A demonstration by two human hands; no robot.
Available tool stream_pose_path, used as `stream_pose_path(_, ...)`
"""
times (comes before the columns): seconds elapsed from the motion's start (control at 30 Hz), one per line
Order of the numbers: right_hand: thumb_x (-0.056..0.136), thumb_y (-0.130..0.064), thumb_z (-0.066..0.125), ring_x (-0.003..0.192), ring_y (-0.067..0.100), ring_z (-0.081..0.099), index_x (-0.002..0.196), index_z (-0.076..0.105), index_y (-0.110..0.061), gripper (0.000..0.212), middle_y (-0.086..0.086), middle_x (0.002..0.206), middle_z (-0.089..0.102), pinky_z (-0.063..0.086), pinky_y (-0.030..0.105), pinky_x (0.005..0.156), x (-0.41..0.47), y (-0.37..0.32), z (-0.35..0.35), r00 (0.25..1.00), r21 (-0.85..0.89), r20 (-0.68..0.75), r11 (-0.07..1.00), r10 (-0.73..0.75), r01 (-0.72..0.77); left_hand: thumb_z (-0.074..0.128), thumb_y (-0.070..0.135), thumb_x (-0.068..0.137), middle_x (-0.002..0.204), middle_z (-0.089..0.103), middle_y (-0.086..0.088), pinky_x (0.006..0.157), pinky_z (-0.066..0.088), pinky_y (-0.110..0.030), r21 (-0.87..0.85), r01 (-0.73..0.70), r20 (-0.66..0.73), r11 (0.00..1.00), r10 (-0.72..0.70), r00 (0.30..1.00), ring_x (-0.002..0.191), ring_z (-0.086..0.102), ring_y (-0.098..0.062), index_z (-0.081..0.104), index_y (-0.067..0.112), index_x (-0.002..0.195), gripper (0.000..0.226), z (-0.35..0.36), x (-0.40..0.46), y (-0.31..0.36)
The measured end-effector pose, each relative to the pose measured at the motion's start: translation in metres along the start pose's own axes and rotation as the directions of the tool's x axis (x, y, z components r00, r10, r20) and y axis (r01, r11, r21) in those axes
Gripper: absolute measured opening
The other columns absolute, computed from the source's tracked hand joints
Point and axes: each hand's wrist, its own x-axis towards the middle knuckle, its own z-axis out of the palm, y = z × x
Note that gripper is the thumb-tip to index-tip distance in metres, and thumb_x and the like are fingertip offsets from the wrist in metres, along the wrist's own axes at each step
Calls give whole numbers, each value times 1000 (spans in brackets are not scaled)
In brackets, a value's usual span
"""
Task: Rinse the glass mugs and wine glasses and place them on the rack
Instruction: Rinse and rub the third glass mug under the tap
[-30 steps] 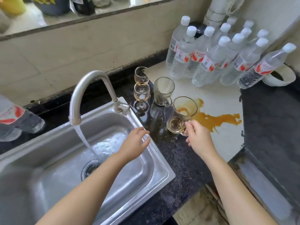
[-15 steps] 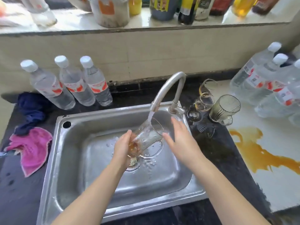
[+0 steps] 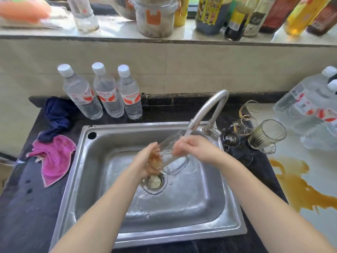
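A clear glass mug (image 3: 168, 147) lies tilted over the steel sink (image 3: 209, 201), its mouth up under the running faucet (image 3: 206, 112). My left hand (image 3: 147, 159) grips the mug's base, where brownish water shows through the glass. My right hand (image 3: 189, 146) holds the mug's rim, fingers curled at the mouth under the stream. On the counter to the right of the faucet stand two wine glasses (image 3: 246, 119) with amber dregs and another glass mug (image 3: 266, 136). No rack is in view.
Three water bottles (image 3: 102, 92) stand behind the sink at the left, more bottles (image 3: 308, 105) at the right. A pink cloth (image 3: 52, 159) and a dark blue cloth (image 3: 56, 115) lie left of the sink. An amber spill (image 3: 299, 185) covers the right counter. Bottles and jars line the sill.
The mug went from the right counter into the sink under the stream. My left hand took its base, and my right hand has closed onto its rim.
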Motion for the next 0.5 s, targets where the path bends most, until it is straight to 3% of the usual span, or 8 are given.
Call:
stream_pose_path(0.07, 88, -9, 57, 84, 15, 70, 88, 72, -9, 15, 2, 85, 75, 53, 39, 92, 8, -5, 3, 976, 236, -157, 966, 150, -110, 49, 41, 95, 90, 61, -4, 59, 48, -30, -21, -170, -3, 985, 170, 985, 68, 57, -18, 56, 18, 108, 27, 9, -5, -11)
stream_pose_path(0.13, 93, -12, 50, 87, 14, 68, 97, 69, -7, 20, 3, 93, 74, 53, 34, 91, 2, -9, 10, 973, 290, -199, 955, 120, -58, 44, 46, 96, 87, 65, -4, 55, 43, -27, -57, -225, -18, 973, 224, 974, 65, 58, -17, 58, 16, 104, 34, 15, -10, -11)
stream_pose_path(0.2, 98, -20, 45, 98, 8, 62, 110, 64, -10, 24, -2, 107, 69, 48, 19, 90, -10, -9, 8, 996, 46, -68, 997, -51, 55, 44, 43, 96, 80, 66, -6, 58, 44, -29, -161, -94, 2, 983, 96, 995, 64, 59, -19, 61, 15, 92, 33, 13, -12, 0)
stream_pose_path(0.27, 98, -24, 46, 106, 6, 60, 115, 61, -15, 25, -6, 115, 66, 45, 20, 93, -17, -5, -4, 987, -250, 154, 964, -51, 89, 48, 41, 95, 86, 66, -11, 60, 51, -33, -189, 46, 57, 981, -35, 998, 68, 64, -23, 59, 11, 97, 31, 5, -11, 8)
stream_pose_path(0.3, 97, -23, 48, 105, 8, 61, 113, 62, -15, 23, -5, 113, 67, 46, 23, 95, -15, -1, -10, 978, -305, 207, 948, -30, 94, 50, 42, 94, 93, 66, -13, 61, 55, -34, -166, 82, 69, 983, -72, 995, 73, 66, -24, 59, 10, 104, 34, 3, -10, 7)
stream_pose_path(0.33, 96, -20, 49, 102, 10, 64, 110, 64, -11, 22, -2, 109, 69, 47, 26, 95, -12, 2, -13, 981, -274, 191, 958, -32, 85, 51, 43, 93, 100, 66, -15, 61, 57, -37, -126, 89, 61, 988, -82, 995, 79, 66, -26, 59, 9, 109, 39, 3, -8, 3)
stream_pose_path(0.43, 96, -12, 47, 79, 10, 72, 102, 66, 0, 23, -3, 80, 75, 55, 27, 86, 3, 1, 0, 990, 156, -92, 983, 108, -93, 42, 44, 95, 103, 68, -12, 62, 51, -35, -103, -38, 9, 994, 39, 999, 85, 64, -25, 63, 11, 111, 42, 11, -4, -11)
stream_pose_path(0.5, 99, -13, 40, 78, 7, 71, 109, 63, 0, 28, -4, 83, 74, 55, 21, 79, 0, -3, 15, 977, 183, -200, 982, 76, -39, 36, 39, 98, 97, 69, -9, 67, 48, -35, -118, -102, -73, 988, 94, 993, 84, 64, -25, 62, 11, 106, 39, 11, -5, -9)
